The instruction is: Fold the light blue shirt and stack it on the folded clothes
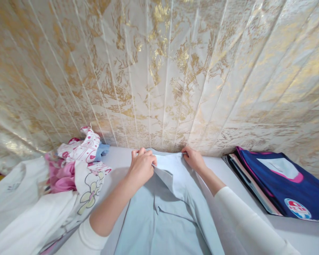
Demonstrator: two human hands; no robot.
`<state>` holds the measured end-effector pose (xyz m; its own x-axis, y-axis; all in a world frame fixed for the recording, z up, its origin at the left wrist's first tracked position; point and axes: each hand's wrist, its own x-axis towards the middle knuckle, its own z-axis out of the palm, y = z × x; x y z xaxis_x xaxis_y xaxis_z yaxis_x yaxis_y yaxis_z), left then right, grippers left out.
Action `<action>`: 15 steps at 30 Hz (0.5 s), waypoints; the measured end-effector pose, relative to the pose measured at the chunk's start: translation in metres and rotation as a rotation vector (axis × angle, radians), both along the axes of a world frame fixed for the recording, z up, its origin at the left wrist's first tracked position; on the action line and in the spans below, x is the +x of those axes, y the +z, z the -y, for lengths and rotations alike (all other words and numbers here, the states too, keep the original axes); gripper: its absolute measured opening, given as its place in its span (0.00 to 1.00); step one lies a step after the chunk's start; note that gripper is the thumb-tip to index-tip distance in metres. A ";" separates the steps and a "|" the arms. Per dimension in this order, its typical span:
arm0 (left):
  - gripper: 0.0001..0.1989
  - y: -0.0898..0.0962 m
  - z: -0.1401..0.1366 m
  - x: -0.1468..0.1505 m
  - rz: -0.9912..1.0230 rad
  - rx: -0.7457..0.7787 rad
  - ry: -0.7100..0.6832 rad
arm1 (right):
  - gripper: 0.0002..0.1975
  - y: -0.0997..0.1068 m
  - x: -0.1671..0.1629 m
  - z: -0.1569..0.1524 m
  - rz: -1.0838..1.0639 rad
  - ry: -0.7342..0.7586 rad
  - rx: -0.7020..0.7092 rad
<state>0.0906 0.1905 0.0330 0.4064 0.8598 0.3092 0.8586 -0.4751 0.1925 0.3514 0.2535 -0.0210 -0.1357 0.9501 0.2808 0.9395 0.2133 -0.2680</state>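
A pale blue-grey collared shirt (172, 223) lies spread on a white surface in front of me, its far end near the wall. My left hand (141, 164) pinches the raised edge of its collar or front flap, which lifts a little off the cloth below. At the shirt's far right corner, my right hand (193, 158) is closed on the fabric between thumb and fingers. A patch pocket or flap shows on the shirt's chest. The lower end of the shirt runs out of view at the bottom.
To the left lies a loose heap of clothes (32, 198), white, pink and printed. Folded garments are stacked at the right, a navy one (279, 184) with pink trim on top. Behind the white surface (117, 159) rises a wall covering (159, 78) patterned in gold.
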 end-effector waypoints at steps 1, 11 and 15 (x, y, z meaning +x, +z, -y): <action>0.14 0.003 0.002 -0.003 -0.022 -0.012 -0.012 | 0.14 -0.003 -0.002 -0.001 -0.006 0.016 -0.007; 0.16 -0.017 0.019 0.021 -0.088 -0.088 -0.090 | 0.18 0.004 0.015 0.002 -0.039 0.038 0.006; 0.20 -0.034 0.030 0.048 -0.047 -0.140 -0.232 | 0.21 0.006 0.007 0.025 -0.045 0.037 0.027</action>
